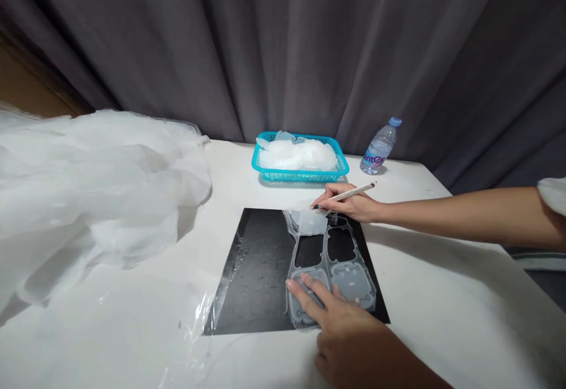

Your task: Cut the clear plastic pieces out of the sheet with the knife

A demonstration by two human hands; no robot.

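Note:
A black mat (pixel 260 271) lies on the white table (pixel 442 294). On its right half rests a translucent plastic sheet (pixel 354 283) with rounded shapes, some of them cut out. My left hand (pixel 327 312) lies flat on the sheet's near left corner, fingers stretched out. My right hand (pixel 354 205) reaches in from the right and grips a thin white pen-like tool (pixel 349 194). The tool's dark tip touches the sheet's far end, beside a small translucent piece (pixel 312 222) that stands up from the sheet.
A turquoise basket (pixel 300 174) with several translucent pieces stands behind the mat. A small water bottle (pixel 379 148) is to its right. A big heap of white film (pixel 88 188) covers the table's left side. Clear film (pixel 194 342) lies near the front edge. Dark curtains hang behind.

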